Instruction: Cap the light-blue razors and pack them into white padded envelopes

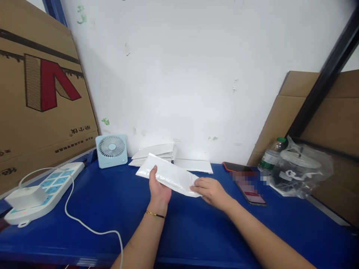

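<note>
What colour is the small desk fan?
Pale blue fan with a white grille, seen in the head view.

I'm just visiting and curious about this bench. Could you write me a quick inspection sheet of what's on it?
Surface: blue table, flat against a white wall.
Job's things: white padded envelope, held just above the table; stack of similar envelopes behind it at the wall.
Clutter: small fan, phone, bottle, clear plastic bag.
Hands: left hand grips the envelope's near edge; right hand holds its right end, fingers on top.
Cables: white cord trailing from a power strip that carries a white adapter.
Surroundings: cardboard sheets leaning at both sides.
</note>
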`<action>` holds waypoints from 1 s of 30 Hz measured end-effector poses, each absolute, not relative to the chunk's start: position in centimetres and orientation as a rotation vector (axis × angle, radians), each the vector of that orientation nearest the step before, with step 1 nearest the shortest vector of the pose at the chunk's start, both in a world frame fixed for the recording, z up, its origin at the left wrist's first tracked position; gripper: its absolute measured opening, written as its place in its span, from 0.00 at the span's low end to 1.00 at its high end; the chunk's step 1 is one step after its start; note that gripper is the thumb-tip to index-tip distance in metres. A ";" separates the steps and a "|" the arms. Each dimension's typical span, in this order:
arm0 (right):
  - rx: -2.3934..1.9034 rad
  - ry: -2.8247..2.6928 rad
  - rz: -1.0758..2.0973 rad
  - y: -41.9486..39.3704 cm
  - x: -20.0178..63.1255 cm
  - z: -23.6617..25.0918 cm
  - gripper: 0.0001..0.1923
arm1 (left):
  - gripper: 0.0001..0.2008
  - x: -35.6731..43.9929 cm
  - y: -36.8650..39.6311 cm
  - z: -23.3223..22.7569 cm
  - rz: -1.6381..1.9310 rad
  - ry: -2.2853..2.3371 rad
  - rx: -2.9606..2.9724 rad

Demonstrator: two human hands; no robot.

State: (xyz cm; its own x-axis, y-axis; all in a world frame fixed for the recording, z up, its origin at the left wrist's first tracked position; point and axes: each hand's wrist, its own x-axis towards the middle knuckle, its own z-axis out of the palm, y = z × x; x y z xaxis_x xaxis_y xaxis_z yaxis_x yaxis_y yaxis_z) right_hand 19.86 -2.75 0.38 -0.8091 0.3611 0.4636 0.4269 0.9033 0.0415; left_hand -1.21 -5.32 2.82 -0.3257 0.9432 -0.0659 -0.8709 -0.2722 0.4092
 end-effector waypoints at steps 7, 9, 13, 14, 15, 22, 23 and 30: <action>-0.737 -2.608 0.165 -1.8 20.5 -1.3 0.26 | 0.14 -1.1 -3.9 1.9 1.884 0.501 0.389; -0.812 -2.545 0.321 -1.6 21.3 -1.3 0.33 | 0.15 -1.4 -3.7 1.9 1.982 0.573 0.374; -0.956 -2.452 0.643 -0.8 22.8 -1.9 0.46 | 0.17 -1.5 -3.5 2.7 2.115 0.709 0.400; -0.977 -2.443 0.702 -0.5 23.0 -2.1 0.48 | 0.16 -1.3 -3.4 3.1 2.129 0.732 0.405; -0.990 -2.436 0.749 -0.3 23.2 -2.4 0.50 | 0.16 -1.1 -3.4 3.6 2.138 0.744 0.409; -0.986 -2.394 0.833 0.4 23.1 -3.0 0.59 | 0.14 0.8 -3.7 6.3 2.150 0.730 0.502; -0.985 -2.390 0.822 0.4 23.0 -3.0 0.59 | 0.14 1.0 -3.8 6.4 2.153 0.729 0.517; -0.946 -2.388 0.631 -0.6 21.0 -2.4 0.43 | 0.13 1.7 -5.2 7.9 2.119 0.738 0.644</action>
